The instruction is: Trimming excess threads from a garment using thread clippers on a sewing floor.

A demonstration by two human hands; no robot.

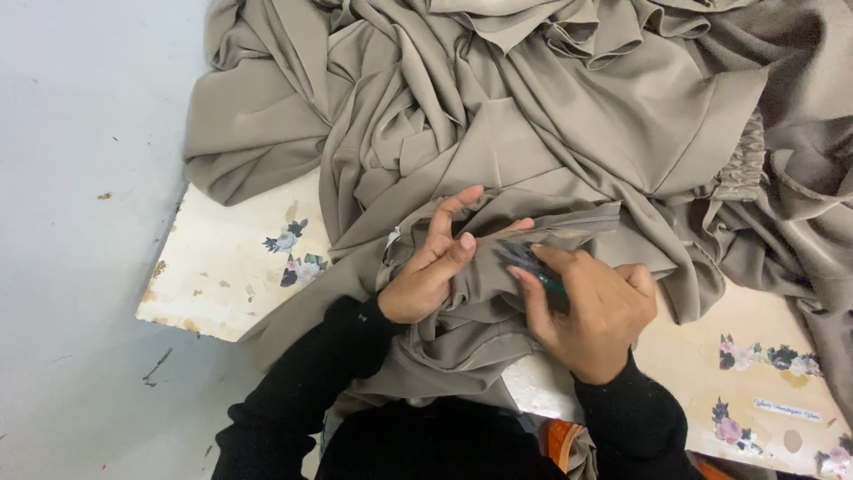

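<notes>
Far left: pale grey floor [71, 178], scuffed, with a few dark specks. Next, worn white table [222, 276] with flower stickers [296, 258], its near corner chipped and stained. Heaped across it, taupe fabric [533, 116] in deep folds, spilling off the table's left edge and gathered into a ruffled band at the right. Left hand [435, 267] in a black sleeve [302, 391], resting on a ridge of the fabric near the middle, fingers [453, 218] spread apart and mostly straight, thumb pressed down on the fold. Just beside it, right hand [591, 311], fingers curled together and clamped on a small dark thread snipper [524, 260], tip touching the same fold between the two hands. Farther right, more flower stickers [769, 357] on bare table [764, 329]
</notes>
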